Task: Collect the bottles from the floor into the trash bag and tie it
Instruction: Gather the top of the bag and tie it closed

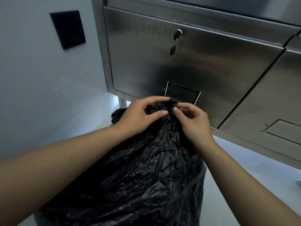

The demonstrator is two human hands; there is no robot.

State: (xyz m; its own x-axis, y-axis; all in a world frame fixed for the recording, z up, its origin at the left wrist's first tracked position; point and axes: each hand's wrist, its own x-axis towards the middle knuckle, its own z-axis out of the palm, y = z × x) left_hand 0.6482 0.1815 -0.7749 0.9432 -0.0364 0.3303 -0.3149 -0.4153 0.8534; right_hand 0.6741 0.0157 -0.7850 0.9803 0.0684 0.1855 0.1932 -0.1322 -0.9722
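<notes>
A black crinkled trash bag (143, 176) fills the lower middle of the head view, bulging and gathered to a narrow neck at the top. My left hand (140, 116) pinches the bunched neck from the left, thumb and fingers closed on the plastic. My right hand (193, 121) grips the same neck from the right, fingertips touching the plastic beside the left thumb. A loose flap of the bag (118, 115) sticks out behind my left wrist. No bottles show on the floor; the bag's contents are hidden.
A stainless steel cabinet (203, 62) stands right behind the bag, with a lock and hanging key (173, 49) and a small label holder (182, 93). A black wall plate (67, 29) sits on the pale wall at left. Pale floor (244, 163) lies to the right.
</notes>
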